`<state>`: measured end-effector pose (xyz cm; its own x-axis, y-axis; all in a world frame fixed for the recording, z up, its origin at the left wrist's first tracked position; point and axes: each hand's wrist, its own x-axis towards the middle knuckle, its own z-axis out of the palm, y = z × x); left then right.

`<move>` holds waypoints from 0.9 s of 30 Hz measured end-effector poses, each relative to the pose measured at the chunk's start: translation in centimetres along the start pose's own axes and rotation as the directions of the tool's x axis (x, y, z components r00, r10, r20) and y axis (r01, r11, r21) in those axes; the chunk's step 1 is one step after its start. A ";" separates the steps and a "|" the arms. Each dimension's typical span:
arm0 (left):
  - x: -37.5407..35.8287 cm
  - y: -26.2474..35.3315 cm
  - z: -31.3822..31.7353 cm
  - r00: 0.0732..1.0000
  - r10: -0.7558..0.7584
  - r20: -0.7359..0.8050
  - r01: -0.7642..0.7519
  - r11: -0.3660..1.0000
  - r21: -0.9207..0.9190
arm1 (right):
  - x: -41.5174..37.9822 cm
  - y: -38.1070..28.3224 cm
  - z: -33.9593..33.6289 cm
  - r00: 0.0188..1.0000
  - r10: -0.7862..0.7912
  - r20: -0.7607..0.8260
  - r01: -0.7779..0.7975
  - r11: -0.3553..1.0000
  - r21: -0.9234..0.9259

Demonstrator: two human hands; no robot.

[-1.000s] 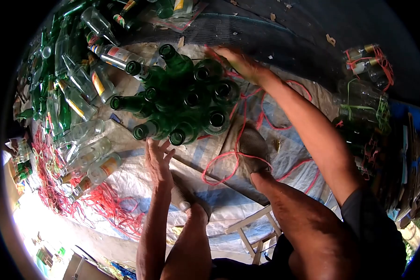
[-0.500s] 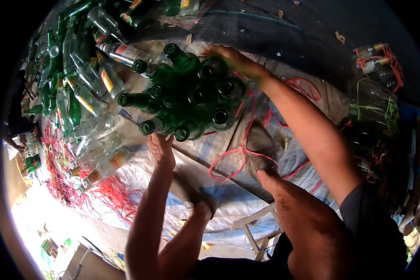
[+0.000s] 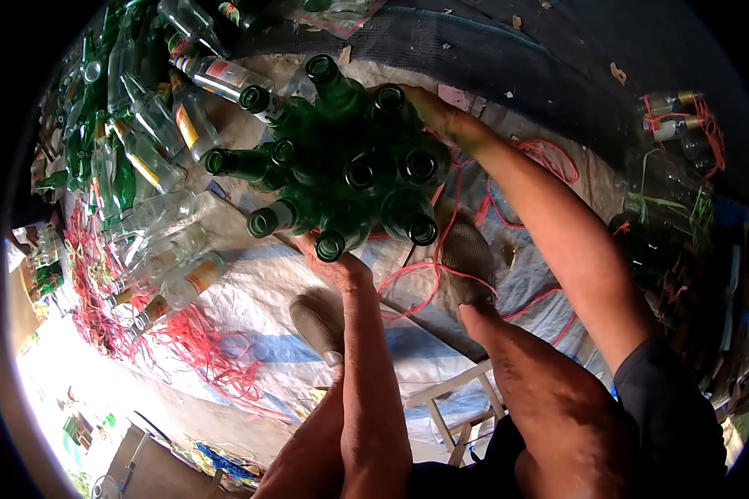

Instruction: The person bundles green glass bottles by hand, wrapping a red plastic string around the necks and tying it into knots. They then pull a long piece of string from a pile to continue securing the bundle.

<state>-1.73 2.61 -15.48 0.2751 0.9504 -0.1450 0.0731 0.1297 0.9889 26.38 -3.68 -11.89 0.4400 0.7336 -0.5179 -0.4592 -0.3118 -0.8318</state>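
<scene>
A cluster of several upright green glass bottles (image 3: 341,166) stands on the sheet, necks up and splaying outward. My left hand (image 3: 337,264) is against the near side of the cluster, its fingers mostly hidden beneath the bottles. At the far right side, my right hand (image 3: 437,112) curves round the outer bottles, with its fingertips out of sight behind them. Between them my two hands clasp the cluster. A pink plastic string (image 3: 437,266) runs from beside the bottles in loose loops over the sheet.
Clear and green bottles (image 3: 154,125) lie heaped at the left, above a tangle of pink string (image 3: 200,341). My shoes (image 3: 466,254) flank the work area on the sheet (image 3: 275,341). A small stool (image 3: 453,403) is near my legs. Tied bottle bundles (image 3: 678,125) lie at the right.
My left hand has shifted right along the near side of the cluster. My right hand has come down from the far edge to its right side. The bottle necks have tilted and spread slightly.
</scene>
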 end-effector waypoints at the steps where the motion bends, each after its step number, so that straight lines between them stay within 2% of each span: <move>1: -0.1 0.1 0.3 1.000 0.008 -0.015 -0.008 1.000 0.011 | 0.3 0.1 -0.2 0.999 0.043 -0.014 -0.044 0.999 -0.013; 3: -0.7 0.1 1.1 0.998 0.063 -0.026 -0.063 0.998 0.005 | 0.7 0.5 -0.6 0.990 0.133 -0.042 -0.135 0.990 -0.036; 6: -0.3 -0.4 1.6 1.000 0.029 0.005 -0.029 0.999 -0.015 | 1.5 1.1 -0.9 0.993 0.060 0.101 -0.066 0.996 0.052; 7: -0.3 -0.8 1.5 1.000 0.021 0.012 -0.021 1.000 -0.019 | 1.6 1.5 -0.7 0.997 0.071 -0.005 -0.071 0.997 -0.025; 9: -0.5 -1.3 1.6 1.000 0.016 0.015 -0.015 0.999 -0.029 | 1.9 1.7 -0.8 0.997 0.033 0.071 -0.035 0.999 0.020; 12: -1.1 -0.9 3.6 0.991 -0.016 -0.130 -0.010 0.980 -0.198 | 3.3 2.7 -0.9 0.989 -0.037 0.143 0.028 0.998 0.061; 13: -1.4 -0.4 4.1 0.986 -0.052 -0.157 0.019 0.979 -0.205 | 3.4 2.9 -0.7 0.985 -0.061 0.160 0.049 0.996 0.072; 16: -1.7 0.9 5.0 0.982 -0.087 -0.170 0.042 0.967 -0.253 | 2.8 2.6 -0.7 0.989 -0.057 0.137 0.053 0.998 0.038; 17: -1.7 1.2 5.3 0.983 -0.086 -0.161 0.039 0.961 -0.275 | 2.9 2.9 -0.9 0.992 -0.026 0.127 0.013 0.994 0.107; 20: -1.6 2.0 5.4 0.989 0.043 -0.139 -0.050 0.997 -0.051 | 4.0 4.8 -1.4 0.992 0.038 0.117 -0.064 0.971 0.229; 22: -1.6 1.5 4.7 0.991 0.075 -0.110 -0.059 0.988 0.143 | 3.8 4.6 -1.4 0.992 0.038 0.117 -0.061 0.978 0.198; 24: -1.8 1.6 4.3 0.994 0.063 -0.094 -0.037 0.966 0.258 | 3.7 4.3 -1.4 0.993 0.032 0.114 -0.051 0.984 0.168; 25: -2.0 2.0 4.6 0.990 0.089 -0.106 -0.064 0.973 0.220 | 3.7 4.4 -1.3 0.994 0.033 0.107 -0.050 0.985 0.165; 27: -1.8 1.7 4.2 0.992 -0.012 -0.123 0.020 0.998 0.061 | 3.6 4.6 -1.2 0.995 0.039 0.089 -0.053 0.984 0.168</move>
<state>1.93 -0.10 -13.67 0.1546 0.9762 -0.1518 0.1368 0.1310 0.9819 26.73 -3.20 -17.80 0.3518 0.7717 -0.5298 -0.6048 -0.2446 -0.7579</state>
